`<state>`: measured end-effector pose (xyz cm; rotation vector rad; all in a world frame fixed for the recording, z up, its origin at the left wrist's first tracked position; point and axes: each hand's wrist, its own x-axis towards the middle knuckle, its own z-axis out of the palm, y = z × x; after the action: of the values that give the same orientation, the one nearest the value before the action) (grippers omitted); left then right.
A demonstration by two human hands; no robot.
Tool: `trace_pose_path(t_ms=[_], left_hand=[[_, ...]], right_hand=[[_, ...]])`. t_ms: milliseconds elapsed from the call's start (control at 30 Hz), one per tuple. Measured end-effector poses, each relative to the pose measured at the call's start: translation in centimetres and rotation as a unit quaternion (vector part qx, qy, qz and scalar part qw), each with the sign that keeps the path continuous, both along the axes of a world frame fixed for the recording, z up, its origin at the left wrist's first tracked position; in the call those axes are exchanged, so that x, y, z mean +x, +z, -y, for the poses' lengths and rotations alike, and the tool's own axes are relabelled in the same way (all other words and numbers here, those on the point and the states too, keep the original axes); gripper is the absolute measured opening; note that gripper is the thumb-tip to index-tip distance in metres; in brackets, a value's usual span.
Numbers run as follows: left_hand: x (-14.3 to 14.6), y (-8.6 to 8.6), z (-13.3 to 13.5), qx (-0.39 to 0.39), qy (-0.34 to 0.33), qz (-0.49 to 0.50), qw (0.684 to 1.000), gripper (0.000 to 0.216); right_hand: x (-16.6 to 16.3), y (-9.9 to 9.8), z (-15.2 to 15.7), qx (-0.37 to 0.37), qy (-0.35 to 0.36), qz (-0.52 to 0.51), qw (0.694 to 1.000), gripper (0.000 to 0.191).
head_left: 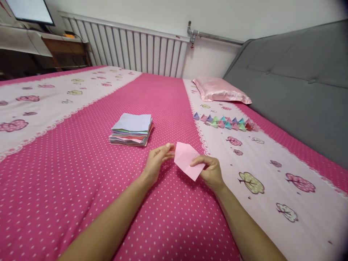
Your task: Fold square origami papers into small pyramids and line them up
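Note:
A pink sheet of folded paper (185, 159) is held above the bed, with one corner pointing down. My right hand (213, 172) pinches its right side, the thumb lying on top and the other fingers mostly hidden beneath. Just off the paper's left edge is my left hand (156, 163), its thumb and fingers slightly apart and nothing visible between them. Beyond that hand, to the left, stands a stack of colored paper (132, 127) topped by a pale lilac sheet. Small folded paper pieces (228, 123) in several colors sit in two rows at the right.
A pink polka-dot bedspread (81, 174) with white printed bands covers the bed. At the back right lie a pink satin pillow (220, 90) and a grey headboard (290, 79). A white radiator (136, 47) lines the wall; a monitor (29, 11) stands on a desk at the far left.

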<state>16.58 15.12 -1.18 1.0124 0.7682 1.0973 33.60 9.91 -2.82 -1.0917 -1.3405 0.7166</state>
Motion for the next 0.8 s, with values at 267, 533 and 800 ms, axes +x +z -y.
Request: trace_pose_path(t_ms=[267, 533, 800], left_hand=[[-0.01, -0.36, 0.29, -0.073, -0.163, 0.058, 0.982, 0.048], [-0.24, -0.29, 0.04, -0.101, -0.151, 0.058, 0.982, 0.043], [0.03, -0.34, 0.2, -0.155, -0.103, 0.039, 0.982, 0.028]], right_hand=[[-0.12, -0.02, 0.04, -0.008, 0.045, 0.085, 0.995, 0.013], [0.07, -0.1, -0.25, -0.028, 0.027, 0.062, 0.997, 0.011], [0.25, -0.41, -0.4, -0.041, 0.032, 0.042, 0.998, 0.011]])
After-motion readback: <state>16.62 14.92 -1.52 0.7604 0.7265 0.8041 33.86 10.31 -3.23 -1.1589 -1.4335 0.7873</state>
